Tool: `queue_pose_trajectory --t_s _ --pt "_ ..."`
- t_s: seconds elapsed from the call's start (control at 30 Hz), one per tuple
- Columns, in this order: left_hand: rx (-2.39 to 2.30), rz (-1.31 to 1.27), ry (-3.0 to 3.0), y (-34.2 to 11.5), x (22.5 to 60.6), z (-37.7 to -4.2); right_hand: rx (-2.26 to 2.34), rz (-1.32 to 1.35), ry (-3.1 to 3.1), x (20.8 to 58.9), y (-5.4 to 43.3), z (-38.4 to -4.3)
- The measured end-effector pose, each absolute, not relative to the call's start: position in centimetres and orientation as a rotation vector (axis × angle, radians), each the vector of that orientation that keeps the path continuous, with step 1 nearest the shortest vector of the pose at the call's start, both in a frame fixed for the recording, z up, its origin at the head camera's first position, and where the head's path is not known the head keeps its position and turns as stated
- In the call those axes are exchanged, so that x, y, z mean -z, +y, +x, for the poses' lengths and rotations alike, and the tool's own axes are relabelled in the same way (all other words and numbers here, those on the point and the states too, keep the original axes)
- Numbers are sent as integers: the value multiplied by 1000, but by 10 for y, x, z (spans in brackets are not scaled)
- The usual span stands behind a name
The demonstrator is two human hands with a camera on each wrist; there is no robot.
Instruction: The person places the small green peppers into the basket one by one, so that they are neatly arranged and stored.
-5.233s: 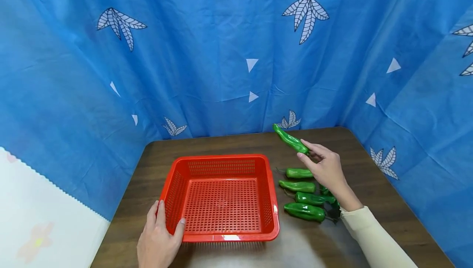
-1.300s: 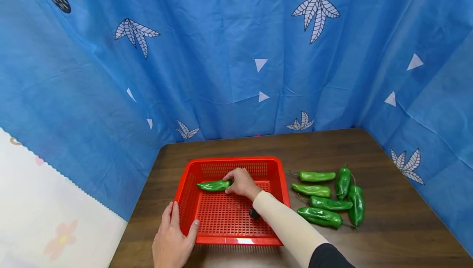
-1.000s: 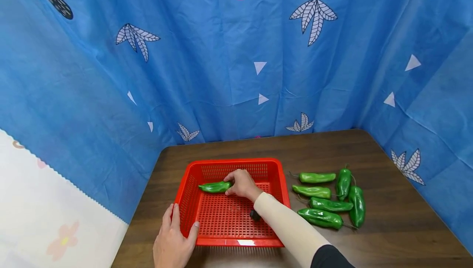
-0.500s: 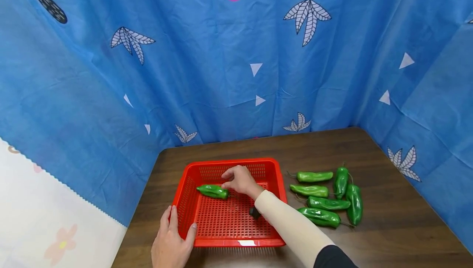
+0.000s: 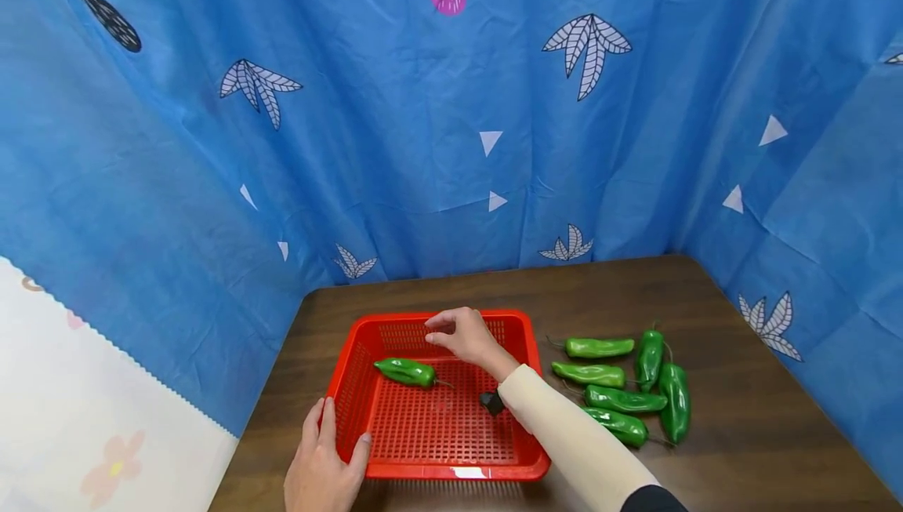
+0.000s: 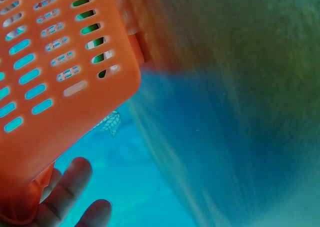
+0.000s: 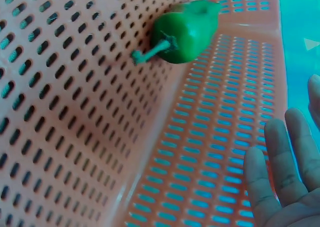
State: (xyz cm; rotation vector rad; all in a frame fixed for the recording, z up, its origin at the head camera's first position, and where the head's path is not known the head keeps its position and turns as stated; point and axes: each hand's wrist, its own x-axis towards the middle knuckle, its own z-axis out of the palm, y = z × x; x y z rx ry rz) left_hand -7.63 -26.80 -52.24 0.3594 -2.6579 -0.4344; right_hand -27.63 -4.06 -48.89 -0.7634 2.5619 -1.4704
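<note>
A red perforated plastic basket [image 5: 451, 470] stands on the wooden table. My left hand [image 5: 324, 461] holds its near left corner, fingers along the left rim and thumb at the front rim; the left wrist view shows fingertips [image 6: 95, 214] beside the basket corner. One green pepper [image 5: 405, 372] lies inside, toward the left, its stem pointing right. My right hand [image 5: 466, 335] hovers over the back of the basket with a gap between thumb and fingers, holding nothing. In the right wrist view its fingers [image 7: 282, 162] are spread and apart from the pepper.
Several green peppers lie right of the basket, among them a pale one [image 5: 600, 348] at the back and a dark one [image 5: 675, 402] at the right. A blue patterned curtain [image 5: 423, 143] hangs behind the table. A small black block [image 5: 491, 403] shows under the right wrist.
The right hand carried a pepper from the right-hand group into the basket, let go of it and rose off it. The pepper now lies slightly tilted. The left hand stays at the basket corner.
</note>
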Motion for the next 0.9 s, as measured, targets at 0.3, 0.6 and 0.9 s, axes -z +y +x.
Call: queue_pose_trajectory --t_s 0.3,0.6,0.9 --pt "432 351 -2624 -269 525 -73 1559 -830 2559 472 -28 -260" --pt "460 381 -2690 -270 522 -74 1676 -863 2521 439 -13 -245" --pt "484 385 -2758 -272 521 -74 1855 -876 2609 426 24 -243"
